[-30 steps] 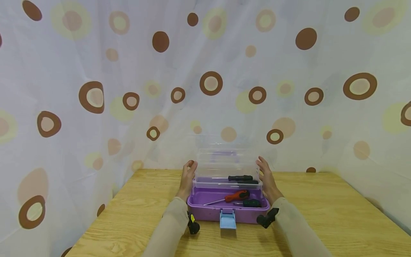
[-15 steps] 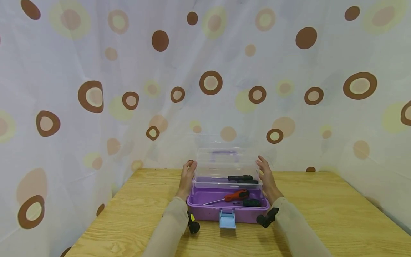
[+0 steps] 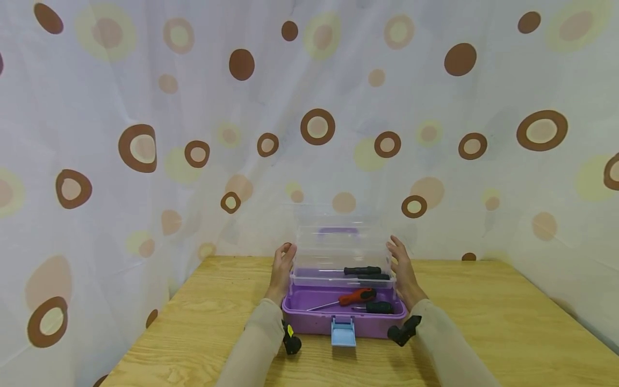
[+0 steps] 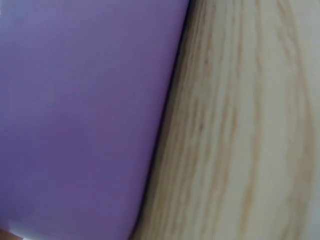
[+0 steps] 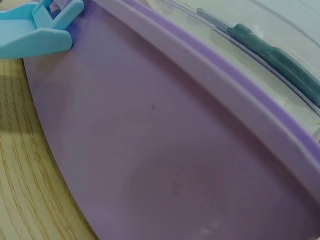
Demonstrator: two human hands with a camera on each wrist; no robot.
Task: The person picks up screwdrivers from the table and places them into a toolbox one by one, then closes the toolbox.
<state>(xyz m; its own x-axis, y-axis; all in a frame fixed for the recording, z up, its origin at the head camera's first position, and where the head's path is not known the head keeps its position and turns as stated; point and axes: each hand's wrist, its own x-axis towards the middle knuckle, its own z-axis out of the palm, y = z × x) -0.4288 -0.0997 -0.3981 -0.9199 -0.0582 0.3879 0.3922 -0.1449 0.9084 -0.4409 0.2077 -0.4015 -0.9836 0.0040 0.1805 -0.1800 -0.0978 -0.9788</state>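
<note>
A purple toolbox [image 3: 314, 324] stands on the table, its clear lid [image 3: 338, 252] raised at the back and its light-blue latch [image 3: 343, 336] folded down in front. My left hand [image 3: 280, 274] is at the box's left side, fingers up beside the lid edge. Opposite it, my right hand [image 3: 405, 271] lies along the right side, fingers loosely extended. Contact with the lid is hard to tell. A red-and-black screwdriver [image 3: 358, 296] and a dark green screwdriver [image 3: 379, 307] lie in the bottom. Dark-handled screwdrivers [image 3: 362, 270] lie in the clear upper tray [image 3: 319, 280].
The wooden table [image 3: 217, 312] extends to both sides of the box. A white curtain [image 3: 271, 97] with brown and yellow dots hangs behind it. The left wrist view shows mostly a purple wall [image 4: 85, 115] close to the camera.
The head view shifts very slightly. Both hands, the toolbox and the screwdrivers keep their places.
</note>
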